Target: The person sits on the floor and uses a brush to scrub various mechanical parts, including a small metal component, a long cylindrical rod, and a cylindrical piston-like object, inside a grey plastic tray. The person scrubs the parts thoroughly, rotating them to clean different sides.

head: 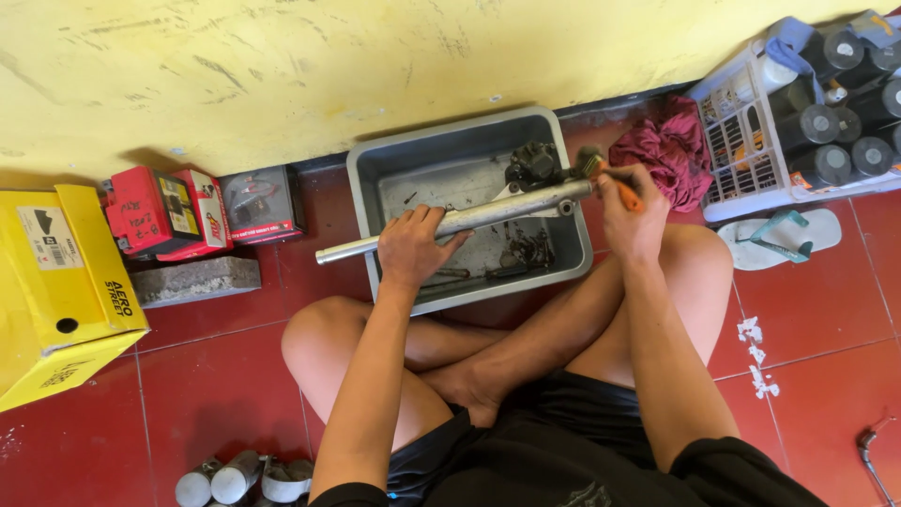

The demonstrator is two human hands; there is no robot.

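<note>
Mid-cleaning step: left hand (410, 246) clamped on the fork tube (460, 222) lying across the grey tray (368, 164), right hand (631, 214) gripping an orange-handled brush (601, 171) at its 2 o'clock end, hands apart; next likely needs steady scrubbing there.

Boxes and packs along the wall, left of the grey tub.

At far left, a yellow box (56, 291) with black print, a white label (50, 238) on its top face and a round hole in its side. Just right of it, two red packs (164, 213) with small printed panels, touching each other. Next to those, against the wall, a dark pack (263, 204) with a pictured front. At far right, spray cans (835, 103) with pale labels, lying in a white basket (741, 141).
</note>
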